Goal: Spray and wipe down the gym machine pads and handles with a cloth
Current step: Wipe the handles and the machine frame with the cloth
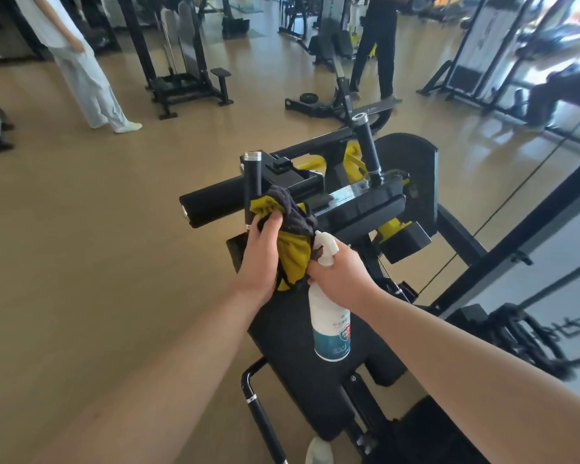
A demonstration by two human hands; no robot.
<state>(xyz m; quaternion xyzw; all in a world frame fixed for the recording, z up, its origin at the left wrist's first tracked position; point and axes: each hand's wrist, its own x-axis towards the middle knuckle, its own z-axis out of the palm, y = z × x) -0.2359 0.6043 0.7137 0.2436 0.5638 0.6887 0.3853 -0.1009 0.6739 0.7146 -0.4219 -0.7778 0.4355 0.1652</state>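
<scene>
- Head view: we see the black seat pad (315, 383) nearest, below both forearms.
- Our right hand (340, 274) grasps the neck of the white spray bottle (330, 324), held upright above the seat pad.
- Our left hand (262, 259) clutches the yellow-and-grey cloth (293, 252) against the lower part of the upright handle (252, 182).
- Beyond, the roller pad (211, 204) points left.
- Farther off, a person in pale trousers (84, 78) and a person in dark clothes (377, 45) stand on the tan floor (114, 229).
</scene>
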